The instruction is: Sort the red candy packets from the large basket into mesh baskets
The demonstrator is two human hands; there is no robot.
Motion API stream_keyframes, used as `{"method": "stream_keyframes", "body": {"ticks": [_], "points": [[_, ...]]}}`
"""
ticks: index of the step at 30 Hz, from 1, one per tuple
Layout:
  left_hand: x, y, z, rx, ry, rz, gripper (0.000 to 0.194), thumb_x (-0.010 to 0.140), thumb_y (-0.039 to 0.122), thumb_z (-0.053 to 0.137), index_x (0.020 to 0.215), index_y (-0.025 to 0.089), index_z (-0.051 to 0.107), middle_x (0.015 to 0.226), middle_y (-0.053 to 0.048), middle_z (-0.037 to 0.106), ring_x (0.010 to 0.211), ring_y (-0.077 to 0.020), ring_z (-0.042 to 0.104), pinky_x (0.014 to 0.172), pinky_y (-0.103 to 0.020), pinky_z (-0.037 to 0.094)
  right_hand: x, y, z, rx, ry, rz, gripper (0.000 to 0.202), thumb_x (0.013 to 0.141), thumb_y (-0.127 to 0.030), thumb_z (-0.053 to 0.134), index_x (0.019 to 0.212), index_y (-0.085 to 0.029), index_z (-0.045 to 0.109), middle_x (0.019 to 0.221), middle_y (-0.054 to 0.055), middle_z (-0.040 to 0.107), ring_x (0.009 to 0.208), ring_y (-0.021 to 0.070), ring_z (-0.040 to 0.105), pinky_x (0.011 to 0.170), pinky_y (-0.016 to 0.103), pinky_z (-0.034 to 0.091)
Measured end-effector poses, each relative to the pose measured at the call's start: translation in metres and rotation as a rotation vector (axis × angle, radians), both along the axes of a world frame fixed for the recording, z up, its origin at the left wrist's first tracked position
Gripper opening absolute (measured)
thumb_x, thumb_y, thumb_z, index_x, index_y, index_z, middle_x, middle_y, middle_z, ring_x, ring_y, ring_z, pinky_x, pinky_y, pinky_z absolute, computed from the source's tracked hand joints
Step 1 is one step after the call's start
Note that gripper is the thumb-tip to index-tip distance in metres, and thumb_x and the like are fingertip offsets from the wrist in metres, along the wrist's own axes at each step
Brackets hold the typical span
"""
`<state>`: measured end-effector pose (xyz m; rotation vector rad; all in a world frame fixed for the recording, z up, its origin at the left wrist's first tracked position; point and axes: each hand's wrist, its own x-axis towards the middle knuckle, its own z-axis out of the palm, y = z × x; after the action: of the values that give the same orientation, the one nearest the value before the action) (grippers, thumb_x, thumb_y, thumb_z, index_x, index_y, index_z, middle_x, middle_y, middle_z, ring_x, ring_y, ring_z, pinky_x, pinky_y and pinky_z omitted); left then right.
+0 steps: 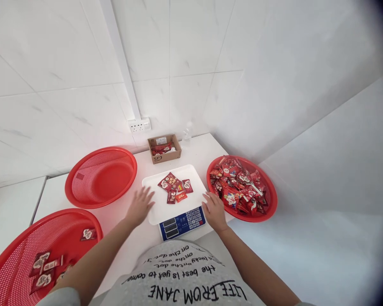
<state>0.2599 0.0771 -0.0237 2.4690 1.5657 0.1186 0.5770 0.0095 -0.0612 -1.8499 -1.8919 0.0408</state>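
Note:
A white tray (156,214) lies on a scale whose blue keypad panel (182,223) shows along the near side. On the tray rest several small red packets (171,182), some overlapping. My left hand (139,207) is at the tray's left edge, fingers spread and holding nothing. At the right edge my right hand (214,211) has its fingers apart, also without anything in it. Close beyond that hand stands a red basket (272,199) heaped with red packets (239,182).
At the left rear is a red basket (107,176) with nothing visible inside. Another red basket (15,246) at the near left holds several packets (44,265). A cardboard box (166,157) with red packets and a clear bottle (187,135) stand at the back, by the wall.

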Motion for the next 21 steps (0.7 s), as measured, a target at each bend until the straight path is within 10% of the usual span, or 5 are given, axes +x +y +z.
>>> {"method": "stream_keyframes", "body": {"ticks": [8,16,21], "points": [[0.09,0.005,-0.01,-0.121,-0.229,0.014,0.03,0.082,0.029,0.052,0.111,0.021,0.057,0.122,-0.012,0.049,0.108,-0.0264,0.048,0.091,-0.042,0.038,-0.067,0.03,0.022,-0.257,-0.03,0.32,0.034,0.085,-0.024,0.046,0.118,-0.021,0.054,0.122,0.007,0.055,0.113,0.0226,0.044,0.093,0.037,0.036],[0.083,-0.003,-0.013,-0.205,-0.341,0.089,0.016,0.073,0.009,0.055,0.083,0.019,0.063,0.101,-0.007,0.055,0.086,-0.0172,0.058,0.079,-0.03,0.045,-0.069,0.028,0.022,-0.373,-0.077,0.243,0.029,0.084,-0.022,0.049,0.111,-0.021,0.057,0.106,0.008,0.058,0.102,0.0223,0.048,0.084,0.033,0.038],[0.041,0.021,0.008,-0.166,-0.41,0.324,0.018,0.075,0.016,0.054,0.092,0.02,0.059,0.082,-0.002,0.06,0.072,-0.0147,0.057,0.07,-0.027,0.046,-0.064,0.026,0.022,-0.377,-0.005,0.213,0.018,0.082,-0.02,0.051,0.098,-0.019,0.06,0.105,0.007,0.057,0.099,0.0206,0.048,0.084,0.03,0.038]]}}
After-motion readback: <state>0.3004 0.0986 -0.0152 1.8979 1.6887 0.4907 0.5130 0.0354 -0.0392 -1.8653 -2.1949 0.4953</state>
